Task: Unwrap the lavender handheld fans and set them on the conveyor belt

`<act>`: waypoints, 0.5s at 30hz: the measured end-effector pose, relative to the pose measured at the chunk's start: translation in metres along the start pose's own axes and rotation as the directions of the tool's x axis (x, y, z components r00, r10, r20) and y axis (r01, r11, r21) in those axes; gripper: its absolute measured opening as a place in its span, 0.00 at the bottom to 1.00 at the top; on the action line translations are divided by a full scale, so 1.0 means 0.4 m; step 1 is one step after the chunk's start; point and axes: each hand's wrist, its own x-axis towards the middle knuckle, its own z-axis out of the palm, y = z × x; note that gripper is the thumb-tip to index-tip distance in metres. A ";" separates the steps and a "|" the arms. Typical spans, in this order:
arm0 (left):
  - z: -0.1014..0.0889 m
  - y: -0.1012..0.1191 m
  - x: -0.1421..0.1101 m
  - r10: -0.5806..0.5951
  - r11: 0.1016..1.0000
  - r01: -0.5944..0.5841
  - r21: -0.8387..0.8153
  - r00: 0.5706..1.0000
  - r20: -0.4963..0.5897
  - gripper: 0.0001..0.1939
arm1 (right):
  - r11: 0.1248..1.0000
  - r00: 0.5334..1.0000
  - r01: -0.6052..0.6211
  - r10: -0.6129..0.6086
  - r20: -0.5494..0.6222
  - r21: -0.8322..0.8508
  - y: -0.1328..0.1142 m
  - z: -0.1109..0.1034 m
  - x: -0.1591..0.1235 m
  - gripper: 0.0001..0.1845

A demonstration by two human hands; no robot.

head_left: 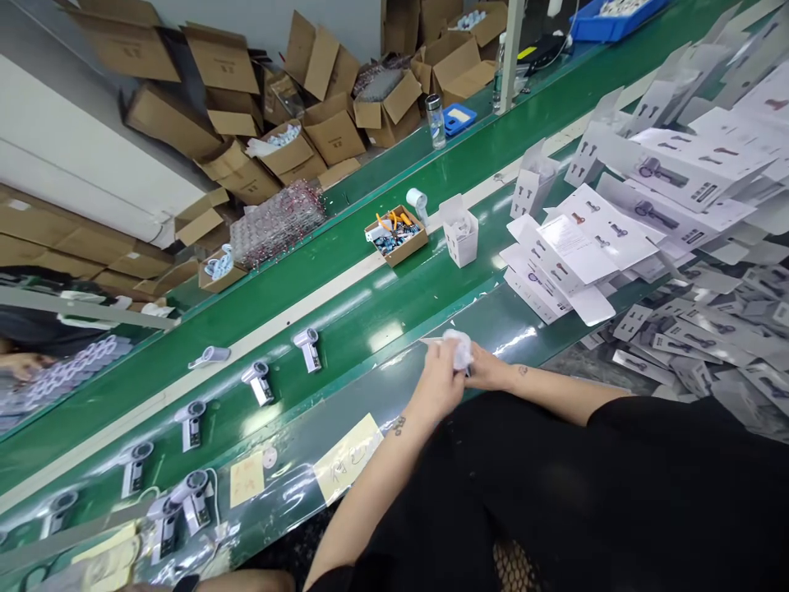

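Note:
Over the near edge of the bench, both my hands are together around a small white bundle (459, 349); it looks like thin plastic, and its contents are hidden. My left hand (440, 380) has its fingers closed on the bundle, with a thin pale flap sticking out beyond them. From the other side my right hand (484, 369) grips it too, its fingertips mostly hidden. Nearby on the green belt stands an open white box (460, 234) with a plastic-wrapped thing inside. Lilac handheld fans (310, 349) lie spaced along the belt to the left.
Printed cartons (607, 234) pile up on the right. A cardboard tray (398, 238) with pliers and small parts sits on the belt beside a pale blue fan (417, 202). Paper notes (348, 460) lie on the near bench. Another person's hand (28, 366) shows at far left.

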 end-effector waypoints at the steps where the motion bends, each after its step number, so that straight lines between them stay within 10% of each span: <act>1: 0.000 0.005 0.002 0.047 0.997 -0.051 0.049 0.996 0.069 0.24 | 0.999 0.999 0.036 -0.036 0.031 -0.014 0.012 -0.005 0.003 0.41; 9: -0.029 -0.053 0.029 0.067 0.851 -0.240 0.467 0.932 0.356 0.28 | 0.991 0.992 -0.083 0.072 0.102 0.103 0.027 -0.076 0.006 0.46; 15: 0.025 -0.057 -0.016 0.203 0.729 -0.325 0.603 0.943 0.263 0.22 | 0.992 0.989 -0.062 0.047 0.137 0.109 0.018 -0.095 0.000 0.47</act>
